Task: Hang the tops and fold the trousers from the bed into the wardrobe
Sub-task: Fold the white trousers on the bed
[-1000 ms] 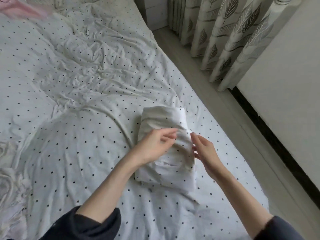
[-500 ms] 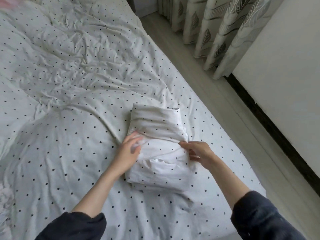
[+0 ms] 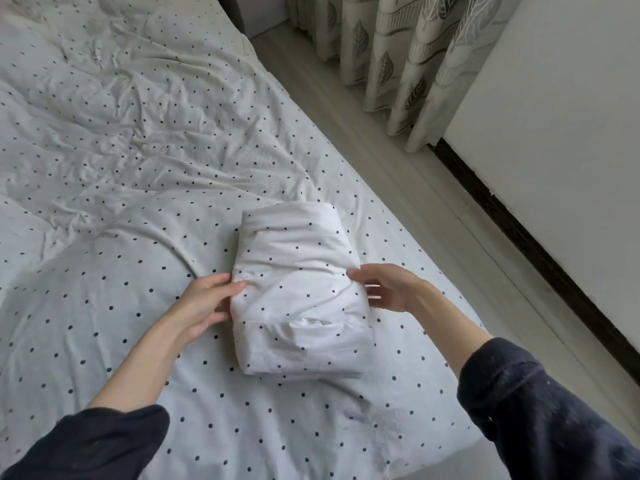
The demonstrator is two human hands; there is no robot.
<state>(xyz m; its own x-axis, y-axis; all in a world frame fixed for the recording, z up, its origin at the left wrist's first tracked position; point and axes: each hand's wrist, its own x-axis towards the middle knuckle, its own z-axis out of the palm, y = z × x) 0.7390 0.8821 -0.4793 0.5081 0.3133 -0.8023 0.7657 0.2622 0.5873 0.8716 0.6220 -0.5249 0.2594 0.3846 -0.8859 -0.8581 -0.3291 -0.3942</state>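
Folded white trousers (image 3: 298,292) lie as a thick compact bundle on the polka-dot bed (image 3: 104,209), close to the bed's right edge, well down from the rumpled area of the cover. Left hand (image 3: 204,303) at the bundle's left side, fingers curled against the fabric edge, thumb on top, gripping it. Right hand (image 3: 384,289) at the bundle's right side, thumb laid on the top edge, fingers tucked in at the side of the bundle, gripping too. Hands apart, one each side, bundle between them, still resting on the cover. Dark sleeves (image 3: 540,410) pushed up both forearms. Pale floor (image 3: 398,161) runs along the right of the bed; leaf-print curtains (image 3: 394,53) hang beyond the floor, white wall (image 3: 561,109) with dark skirting next to them
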